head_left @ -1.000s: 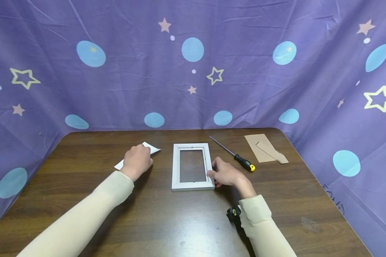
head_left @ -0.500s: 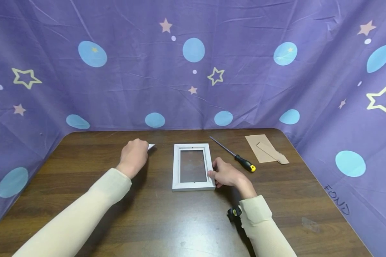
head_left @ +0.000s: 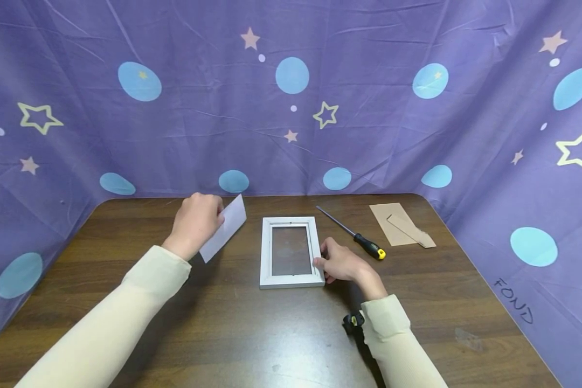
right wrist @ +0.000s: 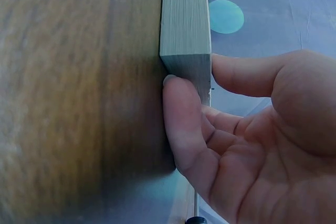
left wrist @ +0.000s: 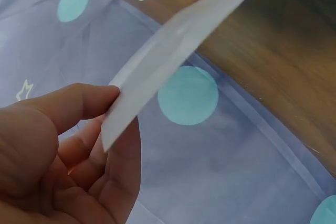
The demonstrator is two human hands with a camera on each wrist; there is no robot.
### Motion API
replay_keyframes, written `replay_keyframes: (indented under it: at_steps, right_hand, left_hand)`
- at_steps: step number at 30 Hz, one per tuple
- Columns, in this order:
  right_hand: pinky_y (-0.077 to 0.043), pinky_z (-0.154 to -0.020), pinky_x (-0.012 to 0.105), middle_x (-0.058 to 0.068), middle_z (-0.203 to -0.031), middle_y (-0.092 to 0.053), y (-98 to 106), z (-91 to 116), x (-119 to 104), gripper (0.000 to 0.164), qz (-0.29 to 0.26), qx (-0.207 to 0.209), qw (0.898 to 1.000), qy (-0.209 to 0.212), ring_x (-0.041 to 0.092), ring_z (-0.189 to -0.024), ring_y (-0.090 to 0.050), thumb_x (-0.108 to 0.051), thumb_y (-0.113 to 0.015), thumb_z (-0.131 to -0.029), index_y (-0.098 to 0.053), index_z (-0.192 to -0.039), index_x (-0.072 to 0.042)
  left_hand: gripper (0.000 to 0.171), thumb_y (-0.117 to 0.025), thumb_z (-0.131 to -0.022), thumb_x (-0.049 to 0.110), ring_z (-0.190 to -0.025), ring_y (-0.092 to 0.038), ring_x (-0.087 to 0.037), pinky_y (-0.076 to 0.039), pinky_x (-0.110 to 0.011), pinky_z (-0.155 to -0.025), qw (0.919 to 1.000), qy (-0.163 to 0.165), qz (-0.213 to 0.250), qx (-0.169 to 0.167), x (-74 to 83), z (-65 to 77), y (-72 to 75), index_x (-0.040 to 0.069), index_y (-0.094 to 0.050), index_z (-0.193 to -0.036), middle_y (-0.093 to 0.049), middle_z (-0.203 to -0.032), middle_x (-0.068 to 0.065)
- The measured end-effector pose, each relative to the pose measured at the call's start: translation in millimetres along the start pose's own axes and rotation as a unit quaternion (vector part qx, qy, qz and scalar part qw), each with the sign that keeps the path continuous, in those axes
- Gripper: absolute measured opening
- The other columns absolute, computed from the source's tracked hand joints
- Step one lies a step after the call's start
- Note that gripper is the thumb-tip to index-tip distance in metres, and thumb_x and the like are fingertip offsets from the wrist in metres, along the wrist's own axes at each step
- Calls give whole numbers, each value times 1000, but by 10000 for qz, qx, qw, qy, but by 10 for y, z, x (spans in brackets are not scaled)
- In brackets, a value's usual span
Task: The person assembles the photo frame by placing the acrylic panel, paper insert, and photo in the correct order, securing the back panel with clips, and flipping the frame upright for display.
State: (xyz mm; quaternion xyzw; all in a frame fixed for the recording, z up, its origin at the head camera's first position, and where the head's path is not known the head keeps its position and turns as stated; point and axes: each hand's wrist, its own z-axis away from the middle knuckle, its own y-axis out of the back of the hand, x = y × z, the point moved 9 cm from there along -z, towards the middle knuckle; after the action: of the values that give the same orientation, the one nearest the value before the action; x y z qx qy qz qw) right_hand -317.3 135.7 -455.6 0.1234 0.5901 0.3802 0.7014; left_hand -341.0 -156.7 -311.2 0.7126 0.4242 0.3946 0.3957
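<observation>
In the head view my left hand (head_left: 195,223), at left of centre, holds a white sheet of paper (head_left: 229,226) raised and tilted above the table. The left wrist view shows the thumb and fingers pinching one end of that slightly bowed paper (left wrist: 163,61). A white picture frame (head_left: 267,250) lies flat at the middle of the table, its opening showing a dark pane. My right hand (head_left: 341,264) grips the frame's right side near the lower corner. Seen from the right wrist, thumb and fingers close on the frame's grey edge (right wrist: 185,19).
A screwdriver (head_left: 367,247) with a black and yellow handle lies right of the frame. Farther right are brown cardboard pieces (head_left: 387,218), with a thin dark bent line across them. Purple patterned cloth (head_left: 291,151) hangs behind the wooden table (head_left: 252,334).
My left hand has picked the paper up off the table and raised it, turning it into a tilted position. The right hand and the picture frame have stayed in place.
</observation>
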Motion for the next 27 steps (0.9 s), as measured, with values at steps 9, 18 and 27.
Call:
replay_keyframes:
  at_steps: [9,18,27]
  right_hand:
    - [-64,-69,38,14,-96,-69,-4,0,5,27,-31,3,10000,-40,23,-72,-73,-17,-64,-107,-51,-124,-2]
    - [-64,-68,38,14,-96,-69,11,10,0,26,-4,8,10000,-13,23,-72,-73,-17,-64,-107,-51,-123,-2]
    - [-64,-67,37,13,-94,-69,11,8,0,25,-21,22,10000,10,23,-70,-73,-17,-66,-106,-53,-120,-2]
  left_hand:
    - [10,-68,-89,7,-72,-63,-31,-53,-52,-70,9987,235,336,-308,-65,-46,7,4,-75,-82,-68,-71,-6]
    - [14,-68,-90,13,-84,-68,-34,-52,-49,-78,9951,526,663,-501,-116,-84,7,4,-79,-91,-76,-81,-7]
    - [19,-71,-96,19,-81,-70,-26,-53,-35,-73,9820,949,1418,-805,-170,-78,-128,3,-80,-100,-79,-89,-8]
